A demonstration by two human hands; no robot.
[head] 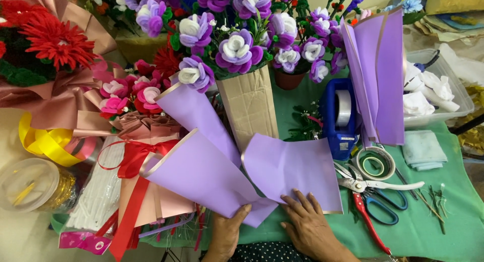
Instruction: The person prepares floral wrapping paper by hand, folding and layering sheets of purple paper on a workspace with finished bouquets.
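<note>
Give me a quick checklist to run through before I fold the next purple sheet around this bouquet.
1. Left hand gripping the lower edge of the left purple sheet: ok.
2. Right hand pressing the right purple sheet flat: ok.
3. Purple flower bunch upright in its brown paper wrap: ok.
4. Tape dispenser close by: ok.
5. Scissors within reach: ok.
6. Sheets fastened together: cannot tell.
</note>
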